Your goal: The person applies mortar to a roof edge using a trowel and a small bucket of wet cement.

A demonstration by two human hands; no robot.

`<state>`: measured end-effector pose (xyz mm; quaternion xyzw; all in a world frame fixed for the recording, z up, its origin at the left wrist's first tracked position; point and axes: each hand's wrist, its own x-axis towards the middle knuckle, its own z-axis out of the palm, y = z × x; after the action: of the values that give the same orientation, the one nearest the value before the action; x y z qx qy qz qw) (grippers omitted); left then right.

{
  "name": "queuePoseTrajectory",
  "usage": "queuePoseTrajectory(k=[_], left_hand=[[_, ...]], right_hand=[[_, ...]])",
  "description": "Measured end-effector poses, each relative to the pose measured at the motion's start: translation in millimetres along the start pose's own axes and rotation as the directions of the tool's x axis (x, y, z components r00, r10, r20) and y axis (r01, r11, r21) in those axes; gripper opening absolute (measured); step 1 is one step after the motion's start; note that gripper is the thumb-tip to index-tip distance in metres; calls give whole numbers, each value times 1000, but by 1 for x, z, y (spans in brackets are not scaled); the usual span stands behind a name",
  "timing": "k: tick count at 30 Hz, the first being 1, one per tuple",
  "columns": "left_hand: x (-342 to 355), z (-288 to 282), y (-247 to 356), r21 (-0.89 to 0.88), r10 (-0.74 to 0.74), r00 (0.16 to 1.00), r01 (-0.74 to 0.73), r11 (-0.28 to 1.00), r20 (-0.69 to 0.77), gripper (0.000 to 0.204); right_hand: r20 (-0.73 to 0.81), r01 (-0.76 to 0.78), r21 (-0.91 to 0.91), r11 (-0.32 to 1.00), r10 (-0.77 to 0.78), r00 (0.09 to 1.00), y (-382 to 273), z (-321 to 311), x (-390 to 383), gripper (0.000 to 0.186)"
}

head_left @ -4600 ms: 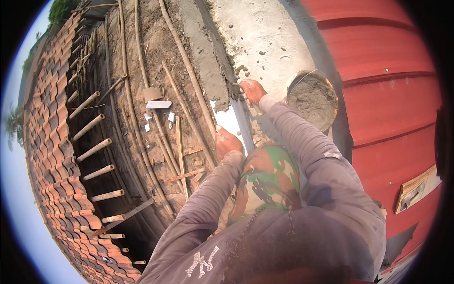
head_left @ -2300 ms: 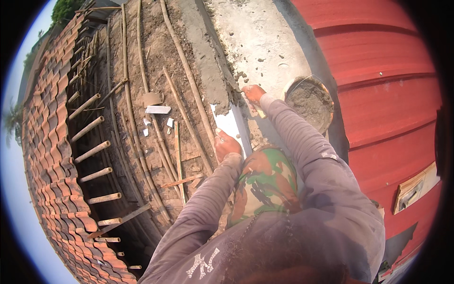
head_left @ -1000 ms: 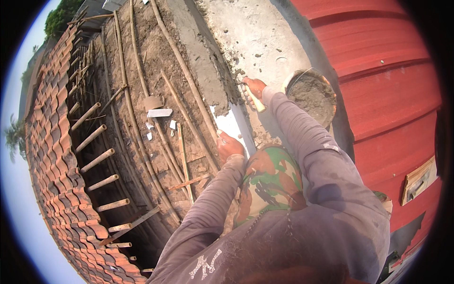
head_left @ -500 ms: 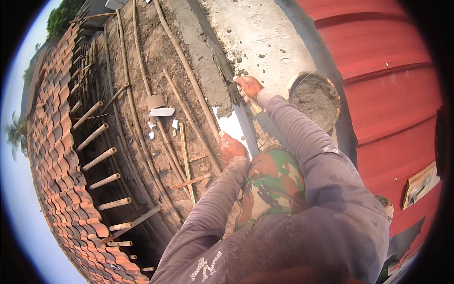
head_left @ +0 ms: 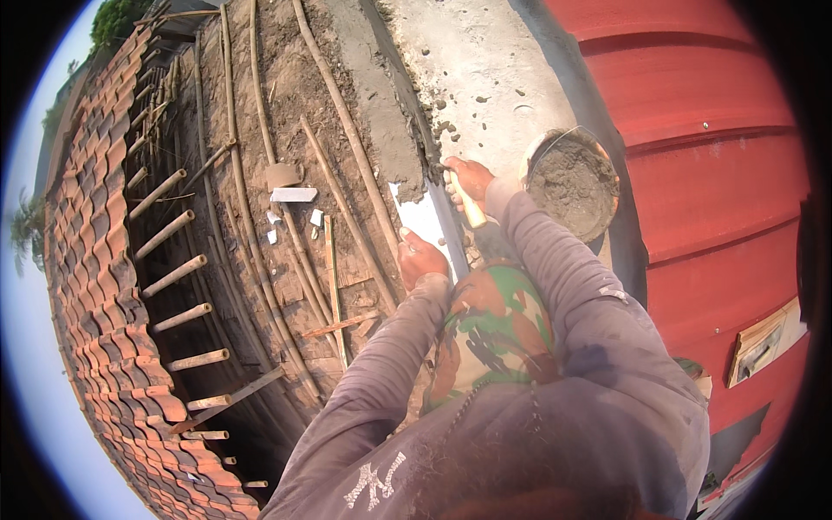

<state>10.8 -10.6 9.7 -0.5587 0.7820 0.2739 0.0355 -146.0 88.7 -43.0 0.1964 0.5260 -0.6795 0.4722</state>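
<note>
left hand (head_left: 423, 262): thumb (head_left: 405, 235) forward | right hand (head_left: 473, 183): curled, farther out | arms (head_left: 568, 256): outstretched

Mortar (head_left: 392, 143) looks matt, gritty; white block (head_left: 420, 215) smooth. Tool handle (head_left: 473, 213) smooth, wood or plastic unclear. Red roof sheets (head_left: 706, 195) read as painted metal, low sheen. Roof tiles (head_left: 100, 286) matt, clay-like; bamboo poles (head_left: 178, 275) dry, smooth. 2 sleeves (head_left: 572, 256) show wrinkled, dusty cloth.

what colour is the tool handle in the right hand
The handle is pale yellow, best seen in the head view.
</note>
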Motion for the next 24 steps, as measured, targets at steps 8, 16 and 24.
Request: queuePoseTrajectory(k=[8,16,24], left_hand=[[5,3,-7,-8,-13,1000,13,1000,24,70],[4,0,-8,-23,-15,1000,15,1000,10,69],[6,3,-11,4,21,999,-20,1000,-26,61]], right_hand=[[-71,142,-142,980,-153,986,-16,24,-40,44],[76,383,-905,186,-814,576,24,14,-28,41],[-152,69,-911,407,-485,861,-138,35,16,53]])
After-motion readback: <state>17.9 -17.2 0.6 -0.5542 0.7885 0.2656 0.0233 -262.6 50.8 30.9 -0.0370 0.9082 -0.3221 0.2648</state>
